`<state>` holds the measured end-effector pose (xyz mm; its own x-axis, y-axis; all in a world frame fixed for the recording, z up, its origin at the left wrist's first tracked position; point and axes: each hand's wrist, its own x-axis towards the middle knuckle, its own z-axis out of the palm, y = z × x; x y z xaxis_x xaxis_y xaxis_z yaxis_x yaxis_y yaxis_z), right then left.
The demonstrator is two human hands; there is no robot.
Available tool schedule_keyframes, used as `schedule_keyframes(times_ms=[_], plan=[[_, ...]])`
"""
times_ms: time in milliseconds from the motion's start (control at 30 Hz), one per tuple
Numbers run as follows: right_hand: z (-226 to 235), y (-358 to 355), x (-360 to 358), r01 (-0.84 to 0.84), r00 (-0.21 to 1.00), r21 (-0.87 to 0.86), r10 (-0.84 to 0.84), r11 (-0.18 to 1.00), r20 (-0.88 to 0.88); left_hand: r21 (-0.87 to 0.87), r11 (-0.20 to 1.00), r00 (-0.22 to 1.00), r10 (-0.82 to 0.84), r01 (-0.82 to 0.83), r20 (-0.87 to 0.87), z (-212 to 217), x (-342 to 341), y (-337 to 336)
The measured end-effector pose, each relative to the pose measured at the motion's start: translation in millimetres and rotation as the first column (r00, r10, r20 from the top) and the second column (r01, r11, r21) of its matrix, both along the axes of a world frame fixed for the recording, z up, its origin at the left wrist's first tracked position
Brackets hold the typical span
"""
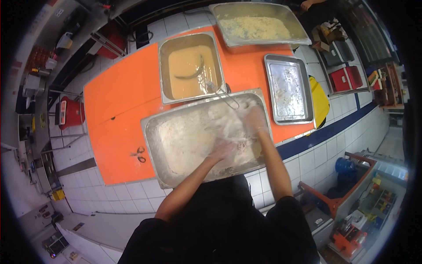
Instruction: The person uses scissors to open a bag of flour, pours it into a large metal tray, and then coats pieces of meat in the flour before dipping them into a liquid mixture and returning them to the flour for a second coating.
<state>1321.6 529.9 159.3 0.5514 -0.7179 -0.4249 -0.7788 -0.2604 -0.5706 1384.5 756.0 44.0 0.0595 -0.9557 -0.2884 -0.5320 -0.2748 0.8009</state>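
Your left hand [223, 151] and right hand [255, 119] blur; grip unclear. Likely best: toss powder [184, 136] gently, inside near pan [152, 154].

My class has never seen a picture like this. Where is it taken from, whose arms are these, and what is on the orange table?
No robot here: these are a person's arms, seen from a fisheye camera on their head, so straight edges bend. The left hand and right hand are in a metal tray of whitish powder; blur hides whether they grip anything. Also on the orange table are scissors, a pan of tan liquid, a shallow tray and a deep pan of yellowish crumbs.
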Motion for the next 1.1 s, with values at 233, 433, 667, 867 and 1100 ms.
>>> schedule_keyframes(times_ms=[233,433,667,867,1100], plan=[[44.4,31.4,-27.8,-0.169,0.956,-0.173,0.204,0.970,0.212,0.044,0.938,0.828,0.324,-0.343,-0.458,97.8,67.5,-5.6],[-73.9,61.8,1.7,-0.397,0.913,-0.441,0.300,0.805,-0.276,0.083,0.968,0.917,0.195,-0.237,0.348,62.8,54.2,-0.9],[-108.9,25.8,-35.4,-0.359,0.917,-0.772,0.353,0.524,-0.187,0.067,0.958,0.868,0.223,-0.280,0.443,-38.9,53.6,-36.5],[-66.7,76.6,-117.9,-0.338,0.934,-0.501,0.220,0.797,-0.281,-0.073,0.939,0.937,0.341,-0.336,0.071,-20.8,69.4,8.2],[-119.3,107.4,-111.7,-0.831,0.549,-0.278,0.630,0.482,-0.549,0.122,0.990,0.682,-0.037,-0.076,0.730,100.4,2.3,14.6]])
